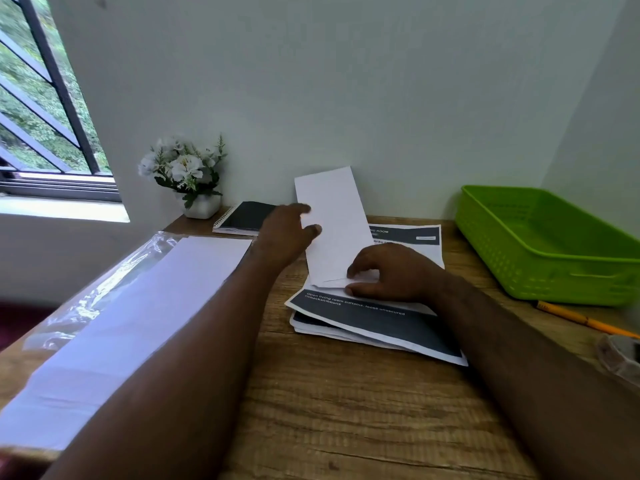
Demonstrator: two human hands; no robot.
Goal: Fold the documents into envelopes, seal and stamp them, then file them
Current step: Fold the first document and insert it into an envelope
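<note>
- Head view: a person's two bare forearms reach over a wooden desk (311,410) set against a pale wall.
- The left hand (284,233) holds the left edge of a white envelope (334,223), thumb in front and fingers behind, tilting it up toward 12 o'clock.
- The right hand (388,271) has its fingertips curled at the envelope's lower end, apparently pinching the flap or a folded sheet there.
- Both rest over a loose stack of printed documents (374,323) at centre.
- A wrapped pack of envelopes (138,306) lies at 9 o'clock; a green tray (554,244) sits at 3 o'clock, with nothing seen inside it.
- Judged progress: early, at the filling step; sealing, stamping and filing seem still ahead.
- Hard to tell: whether a sheet is already inside the envelope. No stamp is visible. At 4 o'clock a pencil (585,320) lies beside a clear, blurred object cut off by the frame.
- A flower pot (188,174) and a notebook (246,216) stand at 11 o'clock.
</note>
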